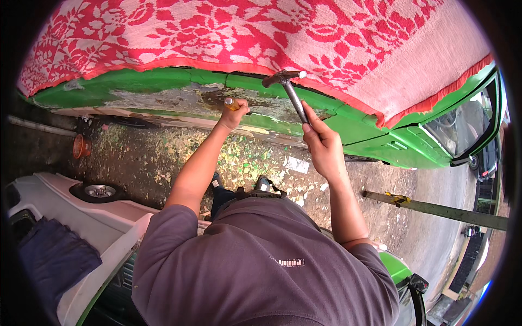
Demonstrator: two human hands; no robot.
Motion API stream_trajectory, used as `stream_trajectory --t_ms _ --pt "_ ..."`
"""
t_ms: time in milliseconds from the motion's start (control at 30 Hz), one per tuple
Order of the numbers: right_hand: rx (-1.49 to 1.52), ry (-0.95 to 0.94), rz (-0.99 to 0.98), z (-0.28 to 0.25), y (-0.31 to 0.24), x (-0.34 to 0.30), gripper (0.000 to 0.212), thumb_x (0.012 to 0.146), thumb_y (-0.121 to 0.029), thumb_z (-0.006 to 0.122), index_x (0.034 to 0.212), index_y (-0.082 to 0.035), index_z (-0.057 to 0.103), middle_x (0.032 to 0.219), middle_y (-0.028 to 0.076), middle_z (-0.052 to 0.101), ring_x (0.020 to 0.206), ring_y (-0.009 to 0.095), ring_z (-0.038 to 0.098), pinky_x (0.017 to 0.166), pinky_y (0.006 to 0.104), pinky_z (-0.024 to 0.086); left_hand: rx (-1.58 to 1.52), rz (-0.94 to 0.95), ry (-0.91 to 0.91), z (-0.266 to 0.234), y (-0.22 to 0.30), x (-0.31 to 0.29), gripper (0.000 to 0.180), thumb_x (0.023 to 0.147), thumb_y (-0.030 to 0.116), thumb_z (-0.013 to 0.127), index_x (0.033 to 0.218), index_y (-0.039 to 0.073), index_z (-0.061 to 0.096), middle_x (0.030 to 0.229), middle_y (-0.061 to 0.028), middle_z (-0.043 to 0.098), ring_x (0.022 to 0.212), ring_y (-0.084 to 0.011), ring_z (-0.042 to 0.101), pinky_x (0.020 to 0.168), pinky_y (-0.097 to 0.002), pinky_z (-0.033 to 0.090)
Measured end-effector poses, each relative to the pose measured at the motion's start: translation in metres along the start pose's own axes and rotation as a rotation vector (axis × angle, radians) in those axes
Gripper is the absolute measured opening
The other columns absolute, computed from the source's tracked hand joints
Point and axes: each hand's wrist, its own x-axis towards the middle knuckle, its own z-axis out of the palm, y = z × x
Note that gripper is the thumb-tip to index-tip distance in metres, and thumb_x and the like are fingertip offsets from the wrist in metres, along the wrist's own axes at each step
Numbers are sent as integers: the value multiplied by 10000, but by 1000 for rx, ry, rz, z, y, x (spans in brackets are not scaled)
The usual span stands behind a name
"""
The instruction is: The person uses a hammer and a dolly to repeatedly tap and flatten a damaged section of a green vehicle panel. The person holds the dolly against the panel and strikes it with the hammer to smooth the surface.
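Observation:
My left hand (235, 116) is closed around a chisel-like tool with a yellowish wooden handle (231, 103). A dark tip shows just right of the fist, close to a scraped, grey-brown patch (157, 100) on the side of a green car (375, 140). My right hand (325, 148) grips the metal handle of a hammer (294, 99). The hammer's head is raised to the right of the chisel, apart from it, in front of the edge of a red and pink floral cloth (244, 39) draped over the car. How the chisel's edge meets the panel is hidden.
Paint flakes (247, 155) and a white sheet (297, 164) litter the ground. A pole (446, 213) with yellow-black tape stands at right. A pale car (117, 205) is at lower left, with dark cloth (57, 261) on it. An orange pot (81, 146) lies at far left.

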Motion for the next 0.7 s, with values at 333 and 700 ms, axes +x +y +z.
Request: stream_trajectory --t_ms 333,700 --pt "52 -1 3 -2 2 -2 433 1003 -103 556 1435 -113 519 1260 151 671 1126 93 574 967 276 445 -8 1 -32 -3 -2 5 268 801 41 541 604 48 358 617 -24 411 597 -125 398 580 -325 349" --pt "76 -17 2 -2 1 -2 433 1007 -98 552 1438 -109 516 1270 134 666 1133 88 561 973 271 437 -56 -21 -45 -5 1 6 252 792 27 540 603 40 373 631 -28 438 591 -125 401 577 -309 350"
